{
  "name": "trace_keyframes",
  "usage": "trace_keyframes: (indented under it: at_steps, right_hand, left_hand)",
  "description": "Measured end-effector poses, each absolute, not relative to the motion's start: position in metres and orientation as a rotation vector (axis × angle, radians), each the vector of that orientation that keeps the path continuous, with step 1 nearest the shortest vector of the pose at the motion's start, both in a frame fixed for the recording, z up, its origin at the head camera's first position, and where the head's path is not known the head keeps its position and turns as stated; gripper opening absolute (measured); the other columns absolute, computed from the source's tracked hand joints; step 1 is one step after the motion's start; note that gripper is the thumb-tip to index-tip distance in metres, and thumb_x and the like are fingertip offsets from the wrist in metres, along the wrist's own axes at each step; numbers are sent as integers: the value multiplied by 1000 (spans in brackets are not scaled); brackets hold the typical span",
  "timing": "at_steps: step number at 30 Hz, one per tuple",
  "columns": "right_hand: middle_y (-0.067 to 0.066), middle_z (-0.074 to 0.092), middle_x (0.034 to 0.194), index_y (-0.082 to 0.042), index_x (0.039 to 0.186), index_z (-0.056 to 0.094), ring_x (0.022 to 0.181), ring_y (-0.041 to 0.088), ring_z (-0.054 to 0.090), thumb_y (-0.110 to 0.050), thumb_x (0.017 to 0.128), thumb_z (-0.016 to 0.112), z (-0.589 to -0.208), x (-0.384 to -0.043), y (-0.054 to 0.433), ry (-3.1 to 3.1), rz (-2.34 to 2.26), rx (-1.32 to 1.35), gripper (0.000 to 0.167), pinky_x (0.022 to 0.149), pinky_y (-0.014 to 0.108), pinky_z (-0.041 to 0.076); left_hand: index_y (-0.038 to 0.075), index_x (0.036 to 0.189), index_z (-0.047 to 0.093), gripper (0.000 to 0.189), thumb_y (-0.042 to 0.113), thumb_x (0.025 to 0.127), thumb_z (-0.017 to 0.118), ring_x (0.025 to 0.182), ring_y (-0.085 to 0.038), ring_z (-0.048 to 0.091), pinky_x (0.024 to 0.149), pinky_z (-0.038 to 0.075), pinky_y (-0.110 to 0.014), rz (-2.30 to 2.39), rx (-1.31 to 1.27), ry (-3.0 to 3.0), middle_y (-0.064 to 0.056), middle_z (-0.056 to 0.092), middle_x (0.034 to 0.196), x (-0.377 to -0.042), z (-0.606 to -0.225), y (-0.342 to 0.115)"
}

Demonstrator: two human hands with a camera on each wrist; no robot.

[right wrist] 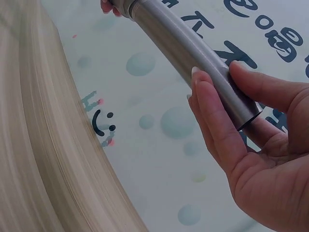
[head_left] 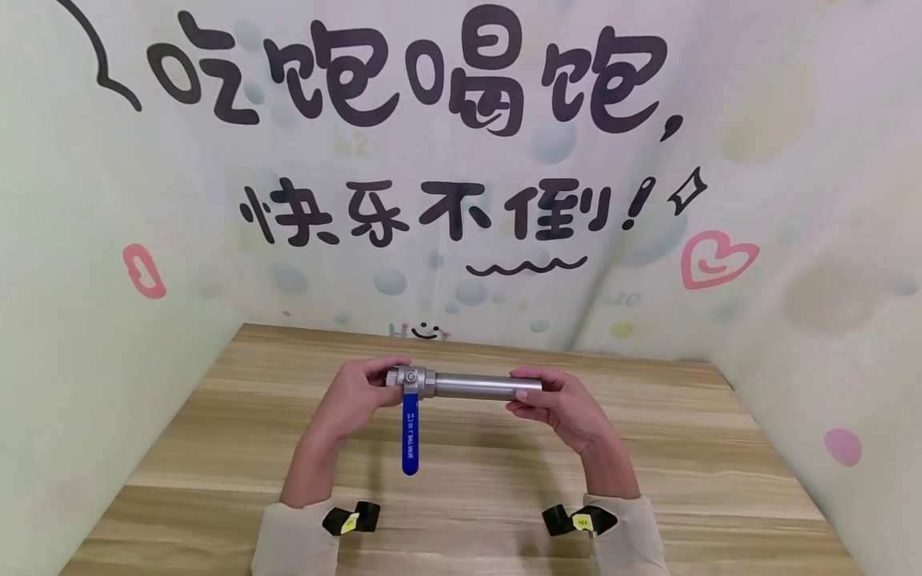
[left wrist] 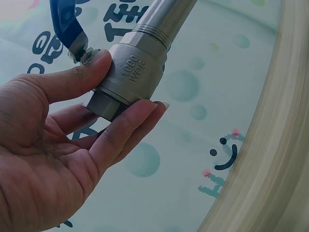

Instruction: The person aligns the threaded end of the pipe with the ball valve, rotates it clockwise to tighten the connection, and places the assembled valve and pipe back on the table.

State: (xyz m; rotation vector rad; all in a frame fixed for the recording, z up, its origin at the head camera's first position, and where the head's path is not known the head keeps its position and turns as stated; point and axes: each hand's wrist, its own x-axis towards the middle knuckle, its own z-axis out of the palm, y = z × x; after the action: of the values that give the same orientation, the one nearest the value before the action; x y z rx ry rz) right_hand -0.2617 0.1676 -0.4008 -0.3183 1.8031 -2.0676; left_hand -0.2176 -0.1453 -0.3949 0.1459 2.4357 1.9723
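A steel ball valve [head_left: 410, 378] with a blue lever handle [head_left: 410, 436] is joined to a plain metal pipe [head_left: 475, 386], and both are held level above the table. My left hand [head_left: 358, 398] pinches the valve body at its free end. In the left wrist view, the thumb presses near the lever's nut and the fingers lie along the hex end; "1000 WOG" stands on the body. My right hand [head_left: 565, 404] holds the pipe near its open end, thumb on one side and fingers on the other, as the right wrist view shows. Threads show where pipe meets valve.
Beneath the hands lies a wood-grain table [head_left: 461, 496]. A pale printed cloth backdrop [head_left: 461, 288] with black lettering rises at its back edge, and pale walls stand on both sides. Black straps with yellow tags [head_left: 349, 522] sit on the sleeves.
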Motion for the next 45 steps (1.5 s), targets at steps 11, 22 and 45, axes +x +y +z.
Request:
trace_keyframes:
  at_steps: [11,22,45]
  right_hand:
    - [18,54,110,4,116,61,84,24,71,-3,91,64,-404,-260,166,1780,-2076,-286,26,81,34,57]
    - [15,56,111,8,123,56,86,24,70,9,84,65,-403,-262,168,1797,-2056,-280,40,82,35,56]
    - [16,59,108,13,126,53,82,21,71,-3,91,64,-400,-262,164,1806,-2055,-232,40,79,32,57]
  left_hand:
    - [3,123,65,37,-5,86,65,92,-22,62,80,55,-32,1960,136,2448,-19,61,118,-217,-398,-144]
    - [4,124,65,39,-4,86,64,92,-22,62,80,55,-33,1953,144,2446,-18,61,119,-219,-397,-141]
    - [2,124,64,40,-5,85,64,90,-22,63,78,55,-31,1941,164,2470,-20,61,116,-220,-396,-142]
